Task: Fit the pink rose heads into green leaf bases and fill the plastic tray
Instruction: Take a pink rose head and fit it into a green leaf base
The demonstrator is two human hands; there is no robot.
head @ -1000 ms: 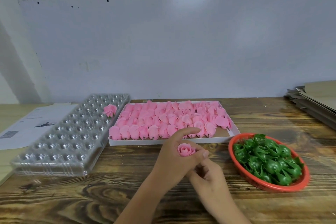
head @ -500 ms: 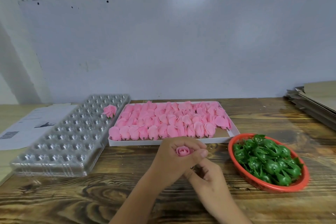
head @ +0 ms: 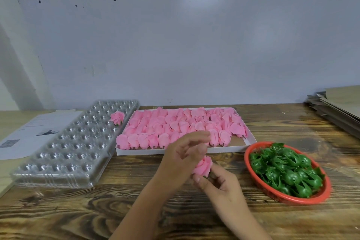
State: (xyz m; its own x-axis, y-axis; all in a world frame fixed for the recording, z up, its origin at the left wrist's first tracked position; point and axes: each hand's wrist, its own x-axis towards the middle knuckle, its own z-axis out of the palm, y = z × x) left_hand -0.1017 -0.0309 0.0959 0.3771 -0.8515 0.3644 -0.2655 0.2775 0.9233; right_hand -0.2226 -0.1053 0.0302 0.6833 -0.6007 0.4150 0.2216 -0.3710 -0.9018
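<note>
while our right hand [head: 218, 185] pinches the rose head [head: 202, 166] from below, it tilts up-left against our loosely curled left hand [head: 182, 157]; plastic tray [head: 58, 161] lies well left of both.

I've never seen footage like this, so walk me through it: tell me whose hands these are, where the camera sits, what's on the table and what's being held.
No machine here: a person works bare-handed, filmed by one wide-angle camera on their head, looking forward and down. The left hand and right hand meet over a wooden table, together holding one pink rose head; a dark bit shows beneath it, too hidden to identify. On the table: a clear plastic tray with one finished rose in a far pocket, a white box of loose pink heads, a red basket of green leaf bases, a printed sheet and stacked cardboard.
</note>
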